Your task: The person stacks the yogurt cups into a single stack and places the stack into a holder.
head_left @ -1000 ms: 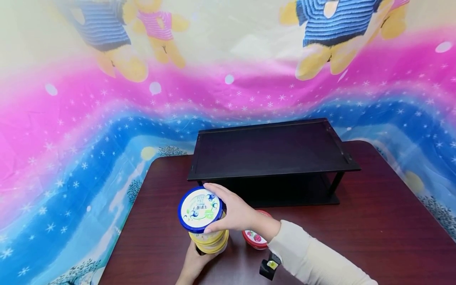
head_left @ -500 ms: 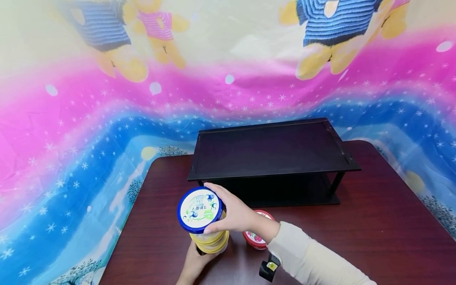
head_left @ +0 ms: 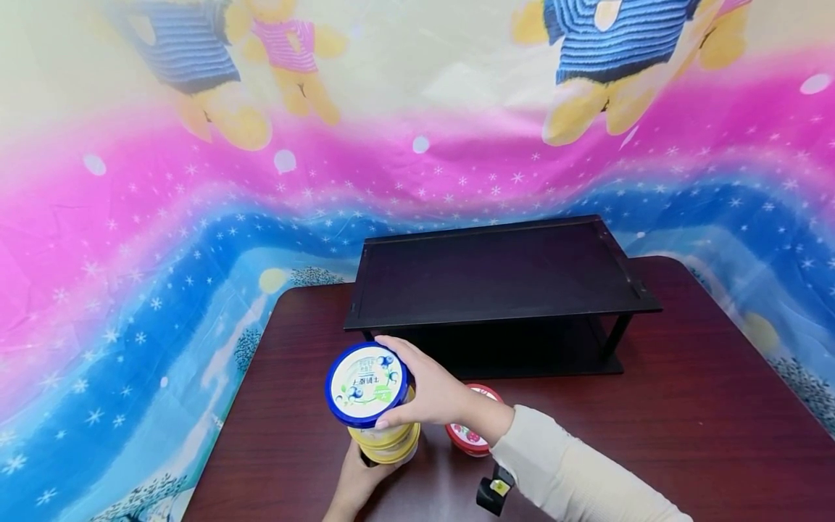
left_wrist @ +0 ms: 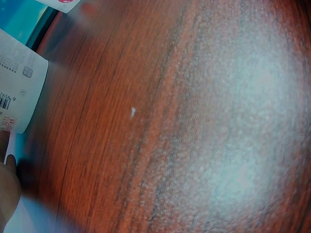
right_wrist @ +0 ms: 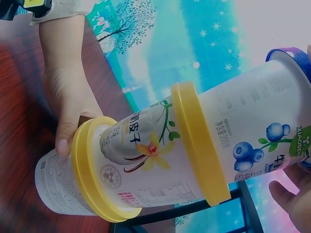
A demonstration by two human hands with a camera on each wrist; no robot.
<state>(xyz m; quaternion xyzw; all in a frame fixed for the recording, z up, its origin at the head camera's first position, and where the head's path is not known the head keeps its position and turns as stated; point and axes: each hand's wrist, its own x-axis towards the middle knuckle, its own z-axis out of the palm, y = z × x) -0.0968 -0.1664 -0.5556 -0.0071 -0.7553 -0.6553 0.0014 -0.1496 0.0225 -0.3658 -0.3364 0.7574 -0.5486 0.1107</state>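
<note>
A stack of three tubs leans in the right wrist view: a blueberry tub with a blue lid on top, a vanilla-flower tub with a yellow lid below it, and another yellow-lidded tub lowest. My right hand grips the blueberry tub from the right, thumb and fingers spread round its rim. Lower down, my left hand holds the yellow-lidded tubs, its thumb by the lowest yellow lid. The left wrist view catches only part of a white tub wall and fingertips beside it.
A red-lidded tub stands on the dark wooden table, partly behind my right wrist. Farther back is a black two-tier shelf, its near left corner close to the blue lid. A printed curtain hangs behind the table.
</note>
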